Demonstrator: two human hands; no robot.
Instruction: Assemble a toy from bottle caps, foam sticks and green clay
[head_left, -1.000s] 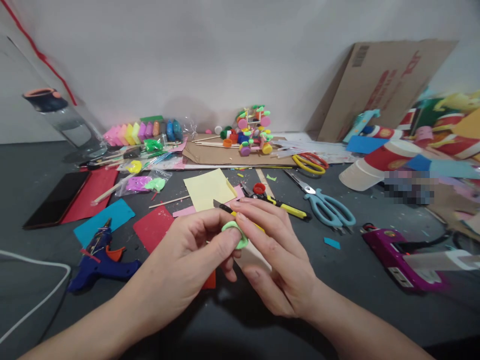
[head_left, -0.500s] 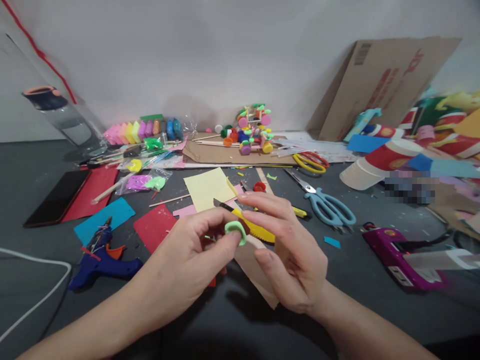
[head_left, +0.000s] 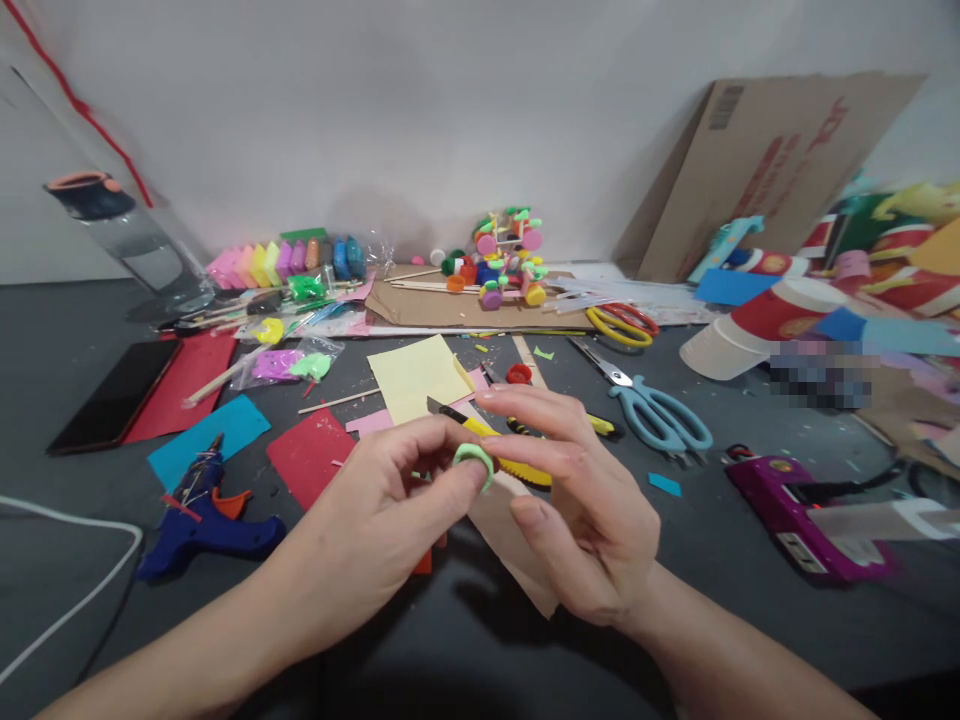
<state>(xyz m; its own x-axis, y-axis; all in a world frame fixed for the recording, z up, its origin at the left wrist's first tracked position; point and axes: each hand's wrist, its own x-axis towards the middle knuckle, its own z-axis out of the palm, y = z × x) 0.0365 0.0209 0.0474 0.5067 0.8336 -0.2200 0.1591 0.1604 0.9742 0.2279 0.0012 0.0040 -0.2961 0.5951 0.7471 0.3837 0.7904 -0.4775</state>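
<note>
My left hand (head_left: 397,500) pinches a small piece of light green clay (head_left: 466,453) between thumb and forefinger. A bit of dark red shows behind the clay; what it belongs to is partly hidden. Close on the right, my right hand (head_left: 600,520) has its fingers apart and slightly curled, with nothing seen in them. Beyond the fingers lies a yellow utility knife (head_left: 529,473) with its blade out, partly covered by my hands. Under both hands is a beige strip (head_left: 517,560) of card or wood. A yellow paper square (head_left: 416,375) lies just past the knife.
A blue glue gun (head_left: 206,530) rests at left near a phone (head_left: 112,395). Blue-handled scissors (head_left: 660,410) and a purple device (head_left: 802,520) lie at right. Behind stand a small clay-wheeled model (head_left: 510,260), a water bottle (head_left: 135,240) and paper cups (head_left: 757,325).
The green clay has tilted slightly under my left thumb, so less of its face shows. My right hand has shifted very slightly to the right.
</note>
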